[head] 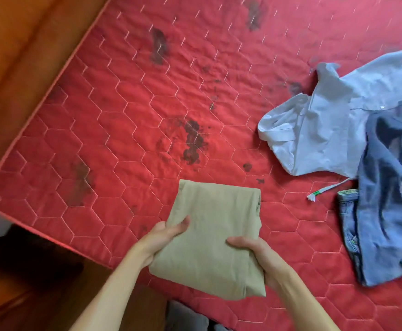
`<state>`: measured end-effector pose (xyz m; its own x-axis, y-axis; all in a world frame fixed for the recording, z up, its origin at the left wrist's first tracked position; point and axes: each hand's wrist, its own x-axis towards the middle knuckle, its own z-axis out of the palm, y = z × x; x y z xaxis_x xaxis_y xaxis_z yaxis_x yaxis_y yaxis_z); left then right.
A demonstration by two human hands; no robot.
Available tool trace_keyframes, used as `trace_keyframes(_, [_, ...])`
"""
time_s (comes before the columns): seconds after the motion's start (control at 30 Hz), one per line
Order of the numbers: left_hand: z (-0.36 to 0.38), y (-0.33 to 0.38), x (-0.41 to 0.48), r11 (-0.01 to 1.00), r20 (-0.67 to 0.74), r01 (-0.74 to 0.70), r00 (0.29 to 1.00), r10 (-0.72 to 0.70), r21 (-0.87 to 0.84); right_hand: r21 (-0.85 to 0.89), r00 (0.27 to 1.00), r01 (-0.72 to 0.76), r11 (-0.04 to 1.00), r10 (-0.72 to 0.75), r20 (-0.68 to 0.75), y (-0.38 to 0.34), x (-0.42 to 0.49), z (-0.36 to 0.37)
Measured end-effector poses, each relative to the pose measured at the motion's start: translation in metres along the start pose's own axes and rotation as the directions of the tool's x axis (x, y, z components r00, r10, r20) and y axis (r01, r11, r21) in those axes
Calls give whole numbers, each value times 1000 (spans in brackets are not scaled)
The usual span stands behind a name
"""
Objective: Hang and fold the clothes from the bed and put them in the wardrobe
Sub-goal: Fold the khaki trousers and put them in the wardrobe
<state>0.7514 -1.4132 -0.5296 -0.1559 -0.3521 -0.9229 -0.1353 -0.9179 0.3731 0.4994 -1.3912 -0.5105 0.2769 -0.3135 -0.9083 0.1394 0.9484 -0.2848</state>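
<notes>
Holding the folded beige garment (215,237) in both hands, over the near edge of the red mattress (114,130). My left hand (164,237) grips its left edge: thumb on top of the cloth, fingers curled underneath. My right hand (257,253) grips the right edge the same way, thumb lying across the top. The garment is a compact rectangle, fold lines tidy, its far end lying over the mattress and its near corner hanging past the mattress edge. Can't tell if the far end touches the mattress or sits just above it.

Relative to the beige garment: a pale blue shirt (333,120) lies crumpled on the mattress, up and to the right, well apart. A darker blue garment (390,192) lies to the right, overlapping the shirt's lower edge. A white cord with a green-marked tip (324,191) pokes out between them, nearer to the beige garment. Dark stains (192,144) sit on the mattress just beyond the garment's far edge. Wooden bed frame (21,51) runs along the mattress's left side.
</notes>
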Motion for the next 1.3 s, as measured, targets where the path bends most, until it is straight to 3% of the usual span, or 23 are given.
trace_keyframes(0.13, [25, 0, -83, 965, -37, -166, 986, 162, -201, -157, 957, 280, 947, -288, -27, -21, -77, 24])
trace_keyframes(0.23, [53, 0, -148, 898, -88, -246, 969, 230, -364, -265, 841, 494, 828, -532, -96, -33, -138, 45])
trace_keyframes(0.37, [74, 5, -217, 899, -61, -318, 947, 315, -302, -508, 702, 610, 608, -712, -9, -47, -198, 50])
trace_keyframes(0.43, [84, 15, -244, 879, -181, -432, 899, 400, -203, -613, 698, 586, 529, -714, 51, -53, -215, 44])
trace_keyframes(0.5, [95, 29, -267, 840, -288, -530, 827, 482, -117, -634, 692, 568, 526, -722, 21, -58, -224, 39])
trace_keyframes(0.6, [103, 35, -301, 792, -300, -593, 789, 536, -143, -523, 712, 589, 616, -702, -24, -65, -241, 42])
trace_keyframes(0.73, [102, 21, -342, 732, -251, -619, 785, 566, -284, -382, 810, 561, 735, -582, 70, -65, -266, 58])
trace_keyframes(0.83, [84, 16, -366, 776, -315, -623, 758, 571, -92, -351, 827, 559, 752, -537, 166, -54, -277, 78])
trace_keyframes(0.9, [62, 8, -377, 811, -400, -585, 740, 541, 16, -362, 822, 567, 740, -479, 309, -47, -284, 98])
trace_keyframes(0.97, [42, -5, -388, 817, -523, -571, 675, 521, 77, -390, 791, 590, 707, -409, 455, -39, -292, 128])
trace_keyframes(1.1, [14, -41, -414, 767, -808, -639, 423, 410, 55, -428, 690, 680, 595, -324, 647, -23, -309, 204])
trace_keyframes(1.23, [-21, -91, -447, 676, -895, -737, 302, 328, -1, -503, 684, 715, 486, -338, 646, 2, -316, 279])
trace_keyframes(1.3, [-43, -122, -465, 630, -934, -777, 235, 269, -14, -530, 712, 687, 497, -314, 628, 19, -315, 313])
